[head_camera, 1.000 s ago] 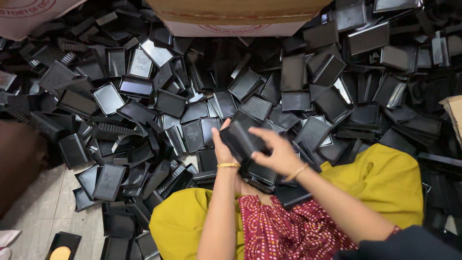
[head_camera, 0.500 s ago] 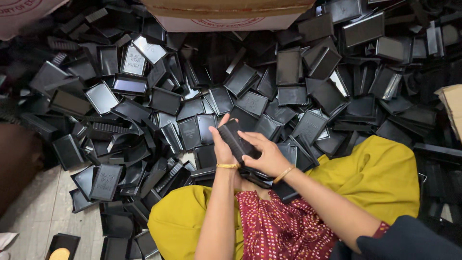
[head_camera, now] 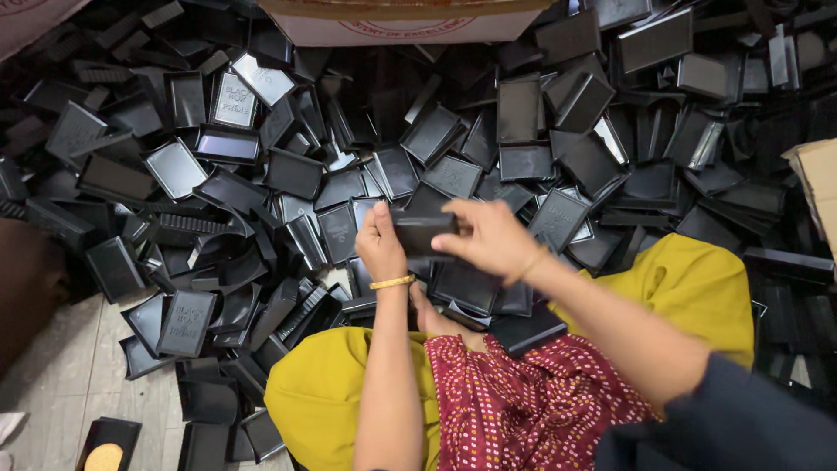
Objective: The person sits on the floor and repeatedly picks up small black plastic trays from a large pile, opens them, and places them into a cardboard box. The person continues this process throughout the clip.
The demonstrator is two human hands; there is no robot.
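The head camera looks down at a person sitting on the floor (head_camera: 61, 384). The left hand (head_camera: 381, 247) and the right hand (head_camera: 490, 237) both hold one small black plastic box (head_camera: 424, 232). The box is up in the air between the hands, just above the lap. The left hand's fingers curl around the box's left end. The right hand pinches its right end from the top, fingers bent. A gold bangle (head_camera: 391, 282) sits on the left wrist.

A few more black pieces (head_camera: 523, 327) rest on the lap, on the red dotted cloth (head_camera: 523, 410) and near the yellow knees (head_camera: 689, 288).

What could go wrong? The box could slip and drop into the big pile of black boxes (head_camera: 288, 174), and then it would be hard to find, because all the pieces look the same. The pieces on the lap could slide off too if a knee moves.

The floor is pale tile, and the pile covers most of it. A cardboard carton (head_camera: 392, 22) stands at the far side. Another cardboard edge (head_camera: 819, 187) shows at the right.
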